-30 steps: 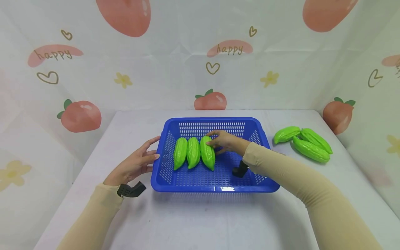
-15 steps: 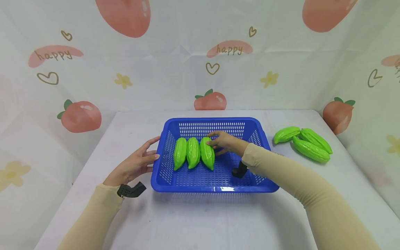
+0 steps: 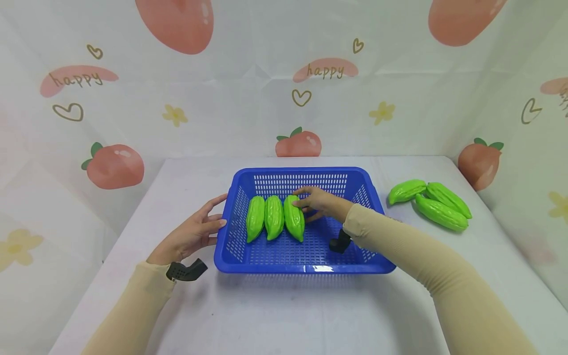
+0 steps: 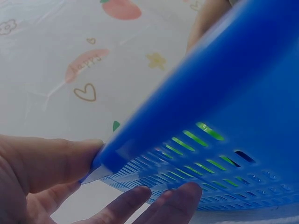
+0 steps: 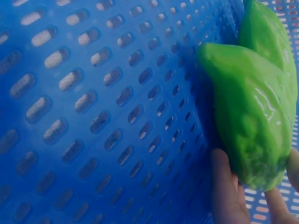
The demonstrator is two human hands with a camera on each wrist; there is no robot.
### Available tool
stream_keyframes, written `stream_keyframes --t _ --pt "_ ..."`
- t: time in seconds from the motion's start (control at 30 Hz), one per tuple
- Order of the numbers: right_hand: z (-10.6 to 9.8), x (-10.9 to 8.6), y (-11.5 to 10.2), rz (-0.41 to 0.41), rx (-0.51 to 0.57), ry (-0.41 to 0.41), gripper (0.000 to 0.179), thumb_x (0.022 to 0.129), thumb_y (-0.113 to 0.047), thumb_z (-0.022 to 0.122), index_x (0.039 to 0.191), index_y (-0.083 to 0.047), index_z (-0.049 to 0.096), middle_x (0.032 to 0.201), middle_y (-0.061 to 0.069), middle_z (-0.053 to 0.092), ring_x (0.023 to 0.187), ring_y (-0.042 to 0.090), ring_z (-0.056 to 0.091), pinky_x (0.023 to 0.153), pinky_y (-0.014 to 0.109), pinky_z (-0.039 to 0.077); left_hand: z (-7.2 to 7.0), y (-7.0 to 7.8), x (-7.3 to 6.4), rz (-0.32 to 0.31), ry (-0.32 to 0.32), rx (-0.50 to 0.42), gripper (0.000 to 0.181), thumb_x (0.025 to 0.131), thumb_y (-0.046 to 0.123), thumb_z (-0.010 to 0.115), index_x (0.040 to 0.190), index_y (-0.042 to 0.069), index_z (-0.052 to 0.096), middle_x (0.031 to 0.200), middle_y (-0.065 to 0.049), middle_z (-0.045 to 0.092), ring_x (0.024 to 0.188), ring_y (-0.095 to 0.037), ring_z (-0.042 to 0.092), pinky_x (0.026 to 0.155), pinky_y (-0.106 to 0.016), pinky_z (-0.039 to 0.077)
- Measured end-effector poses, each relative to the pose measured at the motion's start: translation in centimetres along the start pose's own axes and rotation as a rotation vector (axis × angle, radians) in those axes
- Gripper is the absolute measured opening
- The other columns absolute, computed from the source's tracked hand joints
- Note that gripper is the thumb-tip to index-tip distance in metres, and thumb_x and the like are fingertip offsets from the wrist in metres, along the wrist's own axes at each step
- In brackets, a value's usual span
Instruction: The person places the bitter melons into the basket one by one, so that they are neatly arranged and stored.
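Observation:
Inside the blue plastic basket [image 3: 306, 268], three bright green bitter melons lie side by side: a left one [image 3: 255, 219], a middle one [image 3: 274, 217] and a right one [image 3: 294, 218]. My right hand [image 3: 321, 202] reaches in and holds the right bitter melon by its far end. In the right wrist view, fingers [image 5: 226, 191] sit around the end of that bitter melon [image 5: 252, 116], and another shows behind it. At the basket's left side, my left hand [image 3: 193, 231] grips the rim, thumb [image 4: 70, 161] on the edge and other fingers along the slotted outer wall.
Three more bitter melons lie on the white table [image 3: 275, 315] right of the basket: one at the left [image 3: 407, 191], one behind [image 3: 449, 198] and one in front [image 3: 441, 212]. A printed cloth backdrop [image 3: 248, 98] rises behind the table and along both sides.
Almost nothing differs. Both hands stay where they were, and the bitter melons in the basket have shifted very slightly at most.

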State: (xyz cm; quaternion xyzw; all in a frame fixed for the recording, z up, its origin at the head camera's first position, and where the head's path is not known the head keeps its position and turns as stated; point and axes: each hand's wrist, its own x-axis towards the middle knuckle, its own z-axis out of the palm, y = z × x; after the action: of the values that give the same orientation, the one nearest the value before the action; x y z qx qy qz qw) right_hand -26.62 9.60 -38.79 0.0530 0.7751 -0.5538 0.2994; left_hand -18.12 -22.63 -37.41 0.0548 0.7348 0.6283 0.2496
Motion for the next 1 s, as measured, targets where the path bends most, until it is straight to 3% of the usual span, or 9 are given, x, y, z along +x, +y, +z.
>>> stream_keyframes --t 0.37,0.7,1.0 --pt "-0.01 -0.22 -0.14 -0.001 0.026 -0.015 0.05 0.095 -0.014 0.061 0.143 -0.014 0.045 0.136 0.016 0.046 0.114 0.03 0.051 0.089 0.048 0.055 -0.03 0.09 -0.03 -0.001 -0.005 -0.01 0.077 0.096 0.025 0.06 0.155 0.034 0.01 0.145 -0.025 0.042 0.104 -0.024 0.066 0.09 -0.041 0.055" --pt "-0.1 -0.21 -0.09 0.001 0.031 -0.012 0.051 0.094 -0.014 0.063 0.142 -0.015 0.047 0.133 0.014 0.048 0.111 0.028 0.051 0.087 0.048 0.056 -0.01 0.08 -0.03 0.002 -0.007 -0.004 0.077 0.096 0.026 0.06 0.155 0.034 0.011 0.147 -0.025 0.039 0.108 -0.025 0.064 0.092 -0.043 0.054" --pt "-0.14 -0.2 -0.12 0.012 0.033 -0.026 0.051 0.094 -0.015 0.063 0.143 -0.015 0.045 0.137 0.015 0.046 0.122 0.034 0.049 0.086 0.047 0.056 -0.01 0.13 -0.11 -0.001 -0.008 -0.007 0.077 0.096 0.025 0.06 0.155 0.034 0.011 0.146 -0.025 0.041 0.106 -0.024 0.065 0.092 -0.042 0.054"
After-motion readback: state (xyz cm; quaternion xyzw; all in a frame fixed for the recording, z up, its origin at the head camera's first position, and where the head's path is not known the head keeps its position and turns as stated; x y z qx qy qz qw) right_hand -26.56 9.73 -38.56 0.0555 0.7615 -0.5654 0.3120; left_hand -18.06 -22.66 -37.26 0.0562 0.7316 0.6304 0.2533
